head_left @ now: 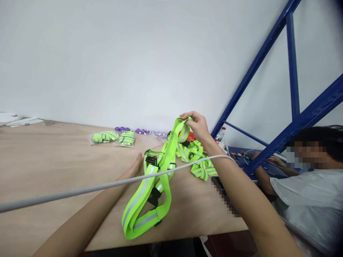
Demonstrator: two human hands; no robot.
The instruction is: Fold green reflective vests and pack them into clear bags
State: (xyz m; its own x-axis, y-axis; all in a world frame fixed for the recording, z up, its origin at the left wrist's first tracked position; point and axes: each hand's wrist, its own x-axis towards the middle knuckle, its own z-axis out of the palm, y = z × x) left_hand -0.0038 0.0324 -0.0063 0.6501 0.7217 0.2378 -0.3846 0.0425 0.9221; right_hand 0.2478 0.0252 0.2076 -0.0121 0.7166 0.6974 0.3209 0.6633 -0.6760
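A neon-yellow reflective vest [143, 192] made of elastic straps with grey stripes and black buckles hangs and lies in loops over the wooden table. At its top, my right hand [197, 125] pinches a folded strap, lifting it off the tabletop. My left hand [135, 166] is low at the vest's left side, beside a black buckle [151, 161]. Only its thumb side shows; the other fingers are hidden, and I cannot tell whether it touches the strap. More neon straps [202, 166] lie in a heap to the right, partly behind my right forearm.
A white cable [107, 185] crosses the view in front of both arms. Bagged vests [125, 139] and purple rolls [122, 129] are toward the wall. A blue metal frame [257, 57], a bottle [220, 134], a dark phone-like device [221, 189] and a seated person [313, 200] are at right.
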